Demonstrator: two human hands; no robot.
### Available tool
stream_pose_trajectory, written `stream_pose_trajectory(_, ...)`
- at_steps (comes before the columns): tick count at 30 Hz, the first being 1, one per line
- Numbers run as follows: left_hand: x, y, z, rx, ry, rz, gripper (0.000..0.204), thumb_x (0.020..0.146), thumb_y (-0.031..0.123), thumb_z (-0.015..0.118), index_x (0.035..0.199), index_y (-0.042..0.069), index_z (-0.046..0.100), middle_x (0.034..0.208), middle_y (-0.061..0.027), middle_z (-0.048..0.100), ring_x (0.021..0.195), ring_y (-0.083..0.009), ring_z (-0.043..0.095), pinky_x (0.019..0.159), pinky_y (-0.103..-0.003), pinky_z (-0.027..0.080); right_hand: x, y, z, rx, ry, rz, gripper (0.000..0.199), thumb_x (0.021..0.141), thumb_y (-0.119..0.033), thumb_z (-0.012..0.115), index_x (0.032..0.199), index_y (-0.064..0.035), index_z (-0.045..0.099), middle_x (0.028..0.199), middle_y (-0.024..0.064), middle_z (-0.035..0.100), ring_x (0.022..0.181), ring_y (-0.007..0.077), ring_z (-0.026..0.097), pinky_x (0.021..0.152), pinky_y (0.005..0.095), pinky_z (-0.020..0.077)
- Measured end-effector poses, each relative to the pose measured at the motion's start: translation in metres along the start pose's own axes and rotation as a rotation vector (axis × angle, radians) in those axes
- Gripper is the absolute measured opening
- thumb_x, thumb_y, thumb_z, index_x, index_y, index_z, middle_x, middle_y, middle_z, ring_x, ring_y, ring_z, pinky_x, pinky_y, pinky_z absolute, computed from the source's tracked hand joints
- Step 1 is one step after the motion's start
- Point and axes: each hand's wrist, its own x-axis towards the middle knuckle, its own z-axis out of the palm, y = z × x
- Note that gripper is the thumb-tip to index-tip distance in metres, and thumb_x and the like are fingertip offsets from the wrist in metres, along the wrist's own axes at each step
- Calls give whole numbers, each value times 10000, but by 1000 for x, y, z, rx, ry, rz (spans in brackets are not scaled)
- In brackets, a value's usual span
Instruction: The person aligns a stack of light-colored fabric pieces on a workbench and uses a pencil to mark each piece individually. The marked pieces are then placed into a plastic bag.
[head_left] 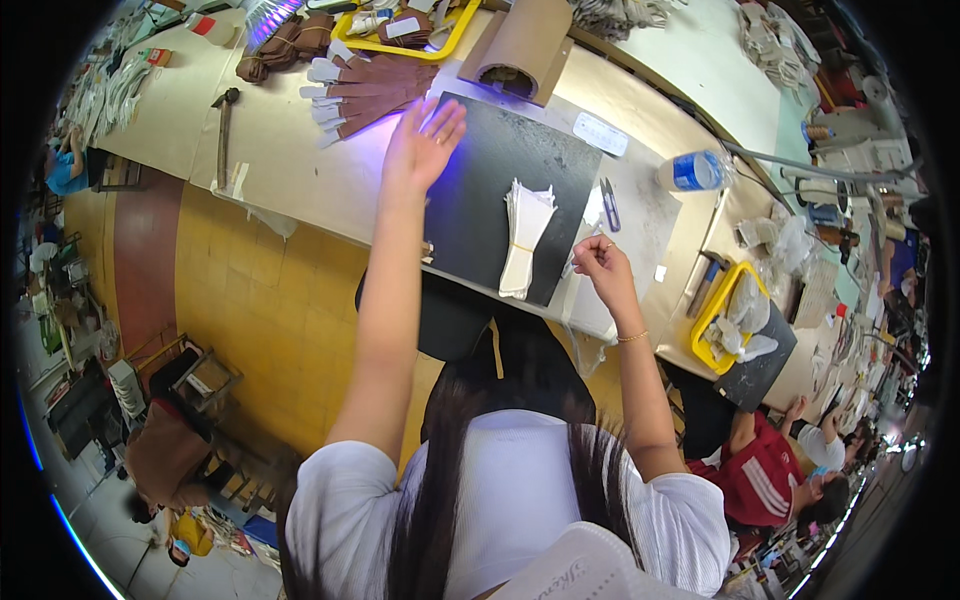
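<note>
My left hand (424,148) is raised with its fingers stretched out, near the far left corner of a black board (470,190). It holds nothing. Just beyond it lies a fan of brown strips with whitish ends (375,92). On the board rests a bundle of white flat pieces (527,235), bound round the middle with a yellowish band. To the right of the board my right hand (605,270) has its thumb and fingers pinched together; whatever may be between them is too small to make out. A pair of thread snips (610,205) lies just beyond that hand.
Farther off are a yellow tray (465,30) and a brown curved holder (525,50). A hammer (226,130) lies on the left of the table. A clear bottle with a blue label (695,172) and another yellow tray (715,310) stand right. Other people sit nearby.
</note>
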Motion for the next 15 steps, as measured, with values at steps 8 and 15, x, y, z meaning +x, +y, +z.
stream_pose_trajectory(8,-186,-66,-175,1291,-107,-322,248,985,292,615,991,46,642,738,-39,643,658,-122,635,580,-264,498,-116,72,15,-832,-448,60,280,939,-271,640,953,-17,756,920,190,751,888,306,740,775,431,578)
stream_pose_trajectory(15,-319,-150,-414,1885,-391,-993,276,984,242,627,843,10,671,642,-85,629,587,-180,628,481,-347,476,-233,228,47,-1075,-254,481,456,869,-417,746,1127,-42,726,1093,198,734,1058,368,702,885,479,565)
